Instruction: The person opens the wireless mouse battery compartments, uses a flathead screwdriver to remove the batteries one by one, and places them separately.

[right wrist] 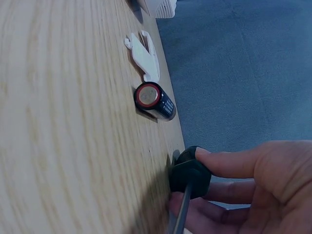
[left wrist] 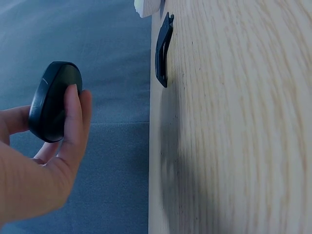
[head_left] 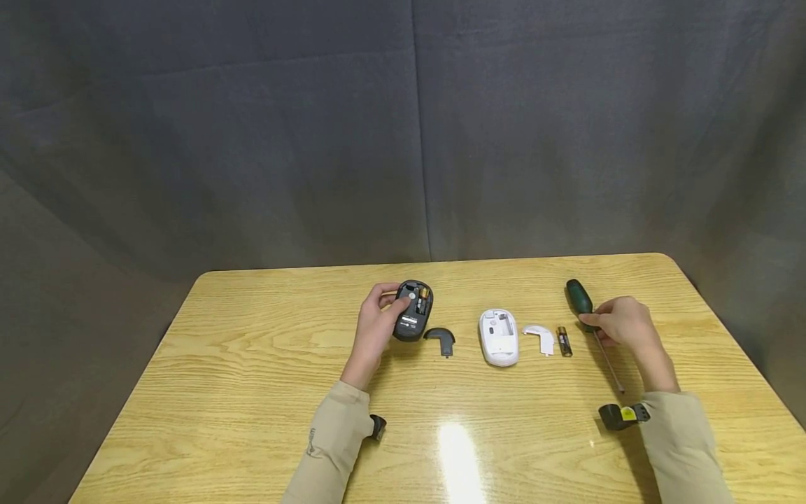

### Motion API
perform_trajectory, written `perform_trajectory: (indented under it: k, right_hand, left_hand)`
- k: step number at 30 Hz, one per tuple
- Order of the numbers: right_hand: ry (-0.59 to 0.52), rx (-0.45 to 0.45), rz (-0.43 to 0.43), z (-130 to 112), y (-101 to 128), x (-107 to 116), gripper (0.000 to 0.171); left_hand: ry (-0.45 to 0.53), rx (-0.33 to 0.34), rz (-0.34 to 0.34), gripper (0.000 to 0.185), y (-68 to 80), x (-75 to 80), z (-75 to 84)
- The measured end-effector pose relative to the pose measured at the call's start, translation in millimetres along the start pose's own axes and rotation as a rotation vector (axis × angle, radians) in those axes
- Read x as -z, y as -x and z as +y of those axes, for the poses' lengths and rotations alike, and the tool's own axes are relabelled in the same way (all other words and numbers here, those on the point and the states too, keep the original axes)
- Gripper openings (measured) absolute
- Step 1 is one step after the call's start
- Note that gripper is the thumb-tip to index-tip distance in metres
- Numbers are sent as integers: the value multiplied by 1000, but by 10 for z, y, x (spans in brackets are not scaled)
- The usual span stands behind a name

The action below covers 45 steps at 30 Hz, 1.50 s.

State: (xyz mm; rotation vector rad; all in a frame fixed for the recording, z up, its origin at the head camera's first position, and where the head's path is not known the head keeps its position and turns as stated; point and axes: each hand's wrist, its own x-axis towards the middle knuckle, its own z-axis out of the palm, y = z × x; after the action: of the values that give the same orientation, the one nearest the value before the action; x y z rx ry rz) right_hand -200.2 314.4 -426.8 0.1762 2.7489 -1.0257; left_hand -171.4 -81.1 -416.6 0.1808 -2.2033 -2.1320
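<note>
My left hand (head_left: pixel 376 323) holds a black computer mouse (head_left: pixel 411 329) above the table, its underside facing me with the battery bay uncovered and a battery (head_left: pixel 421 301) inside. In the left wrist view the thumb and fingers pinch the black mouse (left wrist: pixel 54 102) by its sides. At the right, my right hand (head_left: pixel 626 323) pinches a screwdriver (head_left: pixel 578 297) at the collar of its dark green handle, and the thin shaft points toward me. The right wrist view shows the thumb and fingers around the handle (right wrist: pixel 190 175), close to the tabletop.
A black battery cover (head_left: pixel 445 340) lies beside the held mouse. To its right are an upturned white mouse (head_left: pixel 499 338) with an open battery bay, a white cover (head_left: pixel 541 339) and a loose battery (head_left: pixel 564 341). A dark curtain (head_left: pixel 403 140) hangs behind the wooden table (head_left: pixel 252 392).
</note>
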Motion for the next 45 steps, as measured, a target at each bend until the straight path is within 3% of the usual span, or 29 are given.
perform_trajectory:
  k: [5, 9, 14, 18, 30, 38, 45]
  right_hand:
    - [116, 49, 2, -35, 27, 47, 46]
    - [175, 139, 109, -124, 76, 65, 46]
    - [73, 309, 279, -389, 181, -31, 38]
    - [-37, 420, 317, -633, 269, -149, 32]
    - [-398, 490, 259, -1186, 432, -430, 26]
    - [-428, 510, 175, -1447, 450, -631, 25]
    - [-425, 528, 155, -1612, 434, -744, 25]
  left_hand:
    - [3, -6, 3, 35, -1, 13, -13]
    - [3, 2, 6, 36, -1, 14, -5]
    - [1, 4, 4, 35, 0, 5, -5]
    - [1, 6, 1, 35, 4, -4, -4]
    - [-9, 5, -12, 35, -2, -23, -19]
    - [-13, -6, -16, 36, 7, -18, -13]
    - [-15, -6, -6, 36, 4, -7, -11]
